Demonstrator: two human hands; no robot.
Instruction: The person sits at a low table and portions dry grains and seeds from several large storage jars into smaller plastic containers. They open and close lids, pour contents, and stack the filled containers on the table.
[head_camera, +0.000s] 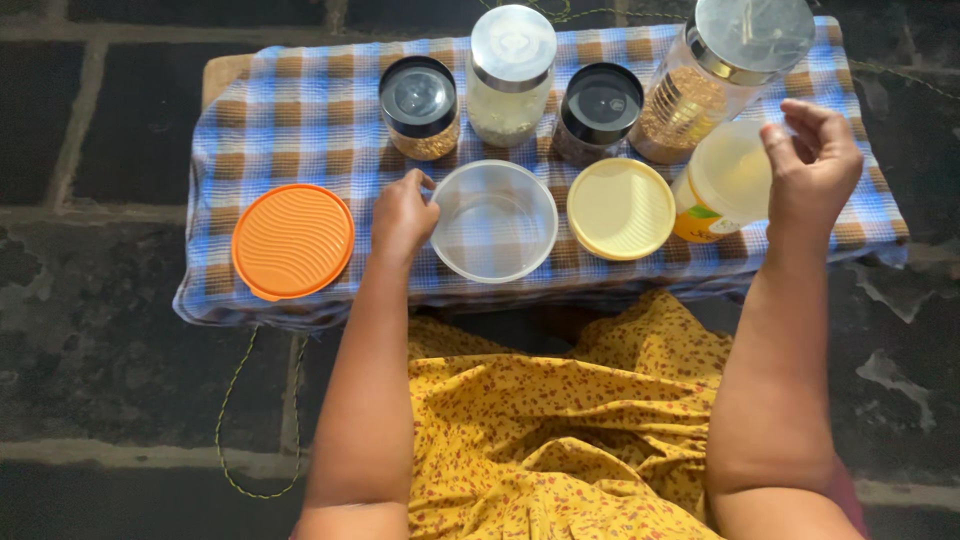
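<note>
A home setting: grain-filled storage jars (690, 105) on a low table's checked cloth (300, 120) above a stone-slab floor (100, 350).
</note>
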